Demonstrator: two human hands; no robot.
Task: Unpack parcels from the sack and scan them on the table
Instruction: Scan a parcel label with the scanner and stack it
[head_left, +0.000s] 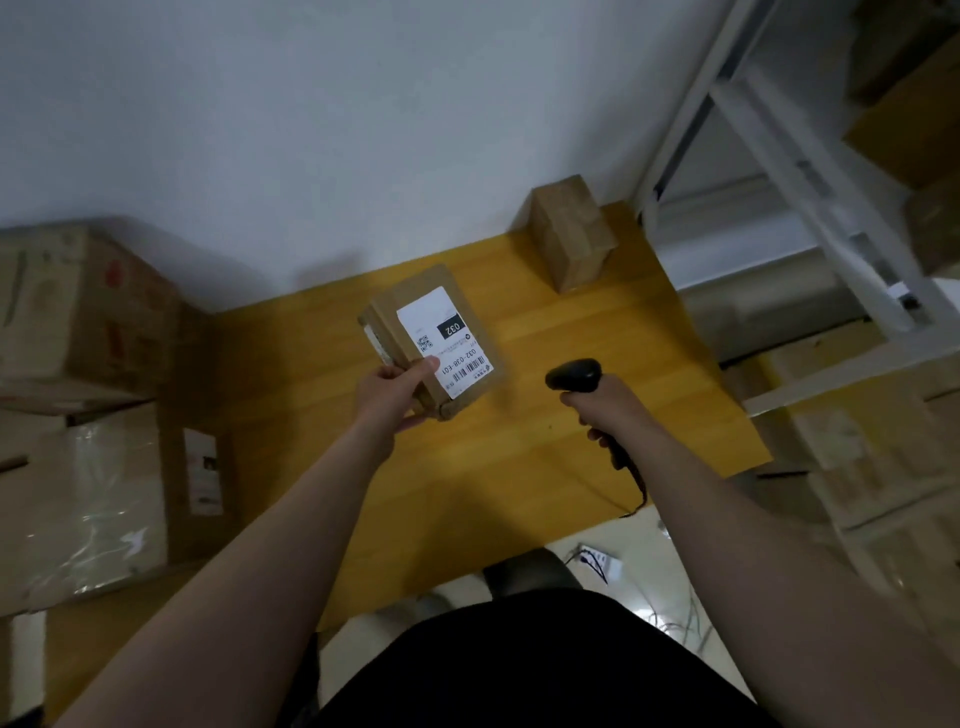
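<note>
Forearms (291, 519) stretch forward. Left hand (387, 387) grips a labelled parcel (410, 306) — thumb on the label (447, 343), fingers curled underneath. Right hand (602, 410), just right of the parcel, has its fingers wrapped round a black scanner (574, 373). Under the parcel lies the yellow counter (519, 467) — beyond it, a small box (571, 234).

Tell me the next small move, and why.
Probably swing the scanner in the right hand leftward to aim at the barcode: the left hand holds the parcel face-up, and the scanner's head sits beside it, not over the label.
</note>
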